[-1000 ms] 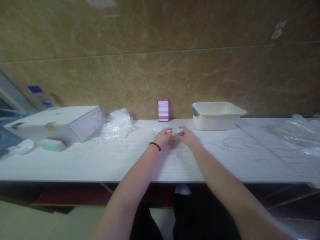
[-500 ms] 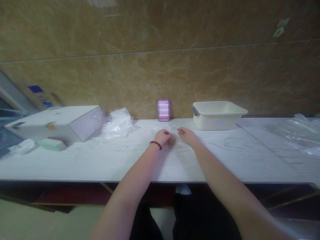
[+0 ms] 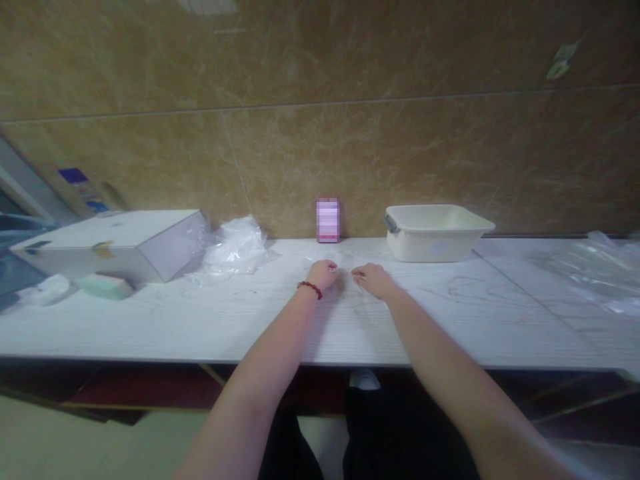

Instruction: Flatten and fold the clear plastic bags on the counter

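Observation:
A thin, see-through plastic bag [image 3: 346, 259] lies faintly visible on the table around and between my hands; its outline is hard to make out. My left hand [image 3: 323, 274], with a dark red bead bracelet at the wrist, is closed in a pinch on the bag's left side. Just across from it, my right hand [image 3: 373, 280] has thumb and fingers pressed together at the bag's right side. A small gap separates the two hands. Behind them a phone-like upright panel [image 3: 328, 221] with a blurred face leans on the wall.
A cream plastic basin [image 3: 435, 245] with a grey handle stands at the back right. Clear plastic bags [image 3: 603, 270] lie far right, and a crumpled heap of them [image 3: 235, 247] sits left. Further left are a white box [image 3: 125, 243] and a pale green block [image 3: 105, 287].
My right hand has moved slightly down and its fingers have turned more toward the left hand. My left hand has barely shifted.

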Tool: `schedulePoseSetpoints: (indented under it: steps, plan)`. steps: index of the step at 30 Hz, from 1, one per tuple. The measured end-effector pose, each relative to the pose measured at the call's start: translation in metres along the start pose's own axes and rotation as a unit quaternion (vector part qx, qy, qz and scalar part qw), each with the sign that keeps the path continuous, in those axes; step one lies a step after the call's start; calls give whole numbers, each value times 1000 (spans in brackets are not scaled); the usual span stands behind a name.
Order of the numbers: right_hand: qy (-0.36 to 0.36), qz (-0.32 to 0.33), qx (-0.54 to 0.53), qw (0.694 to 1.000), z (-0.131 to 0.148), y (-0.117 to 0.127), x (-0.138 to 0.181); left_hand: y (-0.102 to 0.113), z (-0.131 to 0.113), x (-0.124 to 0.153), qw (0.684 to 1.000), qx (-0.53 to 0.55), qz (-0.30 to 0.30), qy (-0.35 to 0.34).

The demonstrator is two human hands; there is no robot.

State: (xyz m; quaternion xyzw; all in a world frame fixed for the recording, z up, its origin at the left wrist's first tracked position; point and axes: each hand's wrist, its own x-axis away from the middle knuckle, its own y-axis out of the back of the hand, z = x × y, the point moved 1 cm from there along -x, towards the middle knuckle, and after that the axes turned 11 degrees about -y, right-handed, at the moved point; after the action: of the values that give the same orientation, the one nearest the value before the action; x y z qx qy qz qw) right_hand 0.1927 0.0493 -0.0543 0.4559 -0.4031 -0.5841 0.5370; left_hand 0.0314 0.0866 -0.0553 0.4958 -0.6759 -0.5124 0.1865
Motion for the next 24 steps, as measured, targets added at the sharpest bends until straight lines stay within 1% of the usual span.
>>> schedulePoseSetpoints:
  steps: [5, 11, 18, 20, 22, 24]
  plan:
    - [-6, 1, 28, 1000, -1, -1, 0, -1, 2, -1, 1000, -25, 12, -3]
    - [-13, 15, 20, 1000, -1, 1, 2, 0, 3, -1, 998, -61, 23, 5]
    - [-9, 41, 25, 999, -2, 2, 4, 8, 6, 3, 994, -104, 35, -11]
    - [-14, 43, 28, 999, -2, 1, 3, 12, 5, 5, 992, -114, 40, -36]
    - [-23, 46, 29, 998, -3, 1, 2, 14, 1, 8, 986, -125, 57, -96]
    - [-29, 51, 29, 998, -4, 2, 1, 14, -3, 12, 975, -137, 89, -153]
